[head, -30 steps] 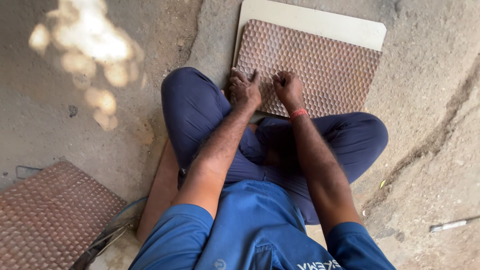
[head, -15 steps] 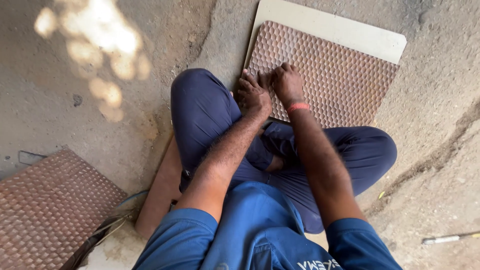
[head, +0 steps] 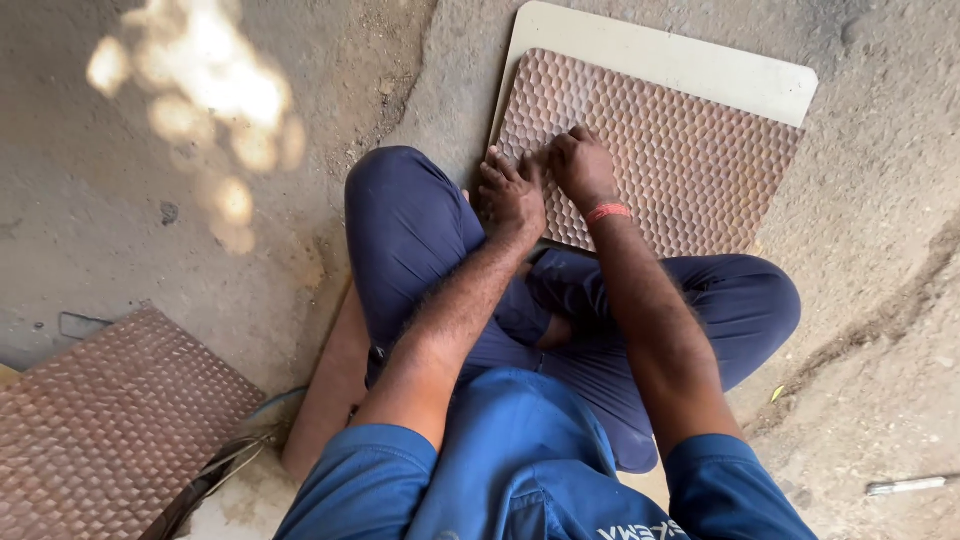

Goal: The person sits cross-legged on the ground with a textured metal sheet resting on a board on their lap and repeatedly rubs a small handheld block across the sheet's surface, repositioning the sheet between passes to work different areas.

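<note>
Both hands (head: pixel 545 180) — on textured panel (head: pixel 680 170)

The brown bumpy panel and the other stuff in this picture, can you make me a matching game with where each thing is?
Things:
1. brown bumpy panel
2. cream board
3. red wristband
4. second bumpy panel

Places:
A. on the right arm, just behind the right hand
B. lower left corner, on the ground
C. lying flat under the first panel
D. under both hands, the left hand too

Pairs: 1-D, 2-C, 3-A, 4-B
</note>
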